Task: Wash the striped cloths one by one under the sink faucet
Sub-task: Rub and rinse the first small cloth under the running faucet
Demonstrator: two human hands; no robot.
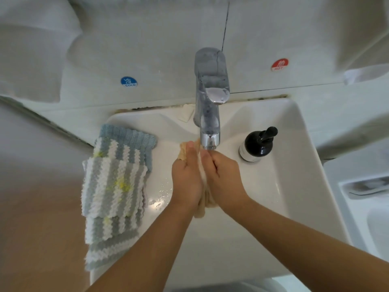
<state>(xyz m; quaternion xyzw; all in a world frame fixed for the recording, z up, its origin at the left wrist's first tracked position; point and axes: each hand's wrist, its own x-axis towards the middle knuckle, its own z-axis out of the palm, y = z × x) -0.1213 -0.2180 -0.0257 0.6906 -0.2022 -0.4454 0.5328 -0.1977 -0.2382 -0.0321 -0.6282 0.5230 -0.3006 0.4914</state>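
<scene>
A pale yellow and white cloth [203, 204] is pressed between my two palms just below the chrome faucet [208, 114] spout, over the white sink [294, 165]. My left hand [186, 175] and my right hand [223, 178] lie flat against each other with fingers straight, the cloth squeezed between them. Its ends stick out above my fingers near the spout and below my wrists. A pile of several grey, blue and white striped cloths [114, 186] with yellow stains hangs over the sink's left rim.
A black pump soap bottle [257, 145] stands on the sink ledge right of the faucet. Blue cold [128, 81] and red hot [279, 64] stickers mark the wall. A wooden floor lies to the left, and a white unit with a tray [366, 186] sits at right.
</scene>
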